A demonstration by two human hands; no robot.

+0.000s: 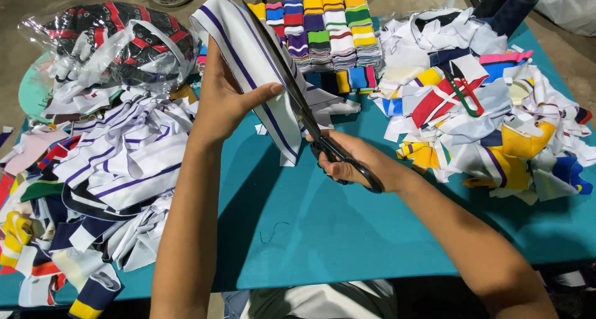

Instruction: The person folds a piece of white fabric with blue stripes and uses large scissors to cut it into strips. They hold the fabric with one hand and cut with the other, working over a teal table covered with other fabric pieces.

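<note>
Teal bench (347, 232) heaped with scraps — left hand (223, 102) pinching striped strip (248, 52), right hand (354, 161) clenched on scissors (310, 120); thumb near blades, risking a nick.

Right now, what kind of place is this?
Probably a small garment or textile workshop. The left hand holds a striped white strip while the right hand cuts it with scissors; trim stacks and scrap piles cover the teal table.
</note>
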